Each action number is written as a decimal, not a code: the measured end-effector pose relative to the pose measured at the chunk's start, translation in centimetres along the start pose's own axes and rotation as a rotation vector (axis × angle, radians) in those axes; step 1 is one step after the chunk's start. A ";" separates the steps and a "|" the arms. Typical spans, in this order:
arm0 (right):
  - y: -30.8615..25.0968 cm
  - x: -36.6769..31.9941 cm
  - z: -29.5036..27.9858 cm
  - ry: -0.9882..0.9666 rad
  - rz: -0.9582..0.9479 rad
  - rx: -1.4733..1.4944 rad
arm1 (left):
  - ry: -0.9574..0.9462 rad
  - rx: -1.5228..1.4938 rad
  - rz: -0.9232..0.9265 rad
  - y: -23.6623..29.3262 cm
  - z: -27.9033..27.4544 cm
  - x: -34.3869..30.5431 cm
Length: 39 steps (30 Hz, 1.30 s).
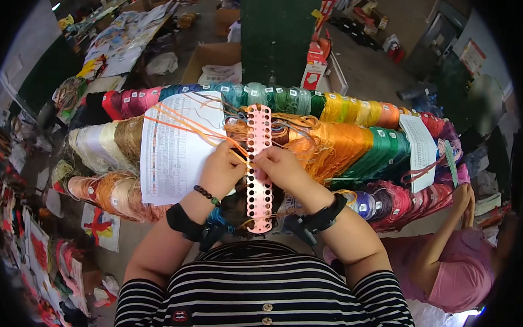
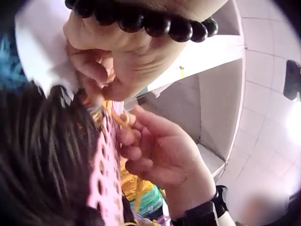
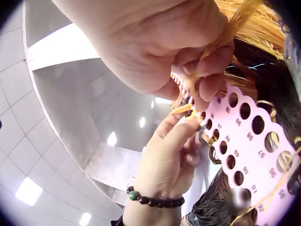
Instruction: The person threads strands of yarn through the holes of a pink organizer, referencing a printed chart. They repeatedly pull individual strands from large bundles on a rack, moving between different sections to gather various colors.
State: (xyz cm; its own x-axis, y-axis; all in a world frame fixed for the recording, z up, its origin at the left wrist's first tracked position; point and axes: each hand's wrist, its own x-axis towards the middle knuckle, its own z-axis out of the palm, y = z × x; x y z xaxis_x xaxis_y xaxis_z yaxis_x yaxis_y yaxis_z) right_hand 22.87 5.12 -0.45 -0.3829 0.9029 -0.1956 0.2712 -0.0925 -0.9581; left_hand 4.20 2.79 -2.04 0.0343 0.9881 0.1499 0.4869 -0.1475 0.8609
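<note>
A long pink thread card (image 1: 259, 205) with numbered holes along both edges lies across the skeins in front of me. My left hand (image 1: 222, 167) pinches orange thread (image 1: 232, 140) at the card's left edge; loose ends trail over a printed chart (image 1: 168, 154). From the other side, my right hand (image 1: 283, 166) has thumb and fingers at the card's middle. In the right wrist view that hand grips a yellow-orange strand (image 3: 233, 28), close to the left hand's fingertips. Numbers such as 97 and 98 show beside the card's holes (image 3: 257, 125).
Rows of thread skeins in many colours surround the card, orange ones (image 1: 337, 146) at right and white ones (image 1: 92, 141) at left. A second paper sheet (image 1: 418, 151) lies at far right. Beside it, another person (image 1: 456, 268) stands near the skeins. A green pillar (image 1: 277, 37) rises behind.
</note>
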 end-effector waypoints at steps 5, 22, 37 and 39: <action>1.7 0.2 0.0 -0.011 -0.035 0.096 | -0.089 -0.580 -0.229 2.7 -2.3 -1.5; 1.6 -0.4 0.3 0.041 -0.050 0.055 | 0.072 -0.573 -0.036 3.8 -0.8 -1.1; 1.9 -0.1 -0.3 -0.005 0.011 0.315 | -0.258 -0.699 -0.175 3.0 -0.1 -0.8; 0.9 -0.9 -0.9 -0.018 0.056 0.468 | -0.310 -0.543 -0.126 2.3 0.4 -1.1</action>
State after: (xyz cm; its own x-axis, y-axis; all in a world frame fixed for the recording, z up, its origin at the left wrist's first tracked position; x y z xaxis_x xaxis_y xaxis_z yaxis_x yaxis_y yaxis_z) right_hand 24.29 4.58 -0.98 -0.3950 0.8842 -0.2495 -0.1334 -0.3239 -0.9366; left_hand 5.66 1.39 -0.45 0.2963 0.9540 -0.0463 -0.0055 0.0502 0.9987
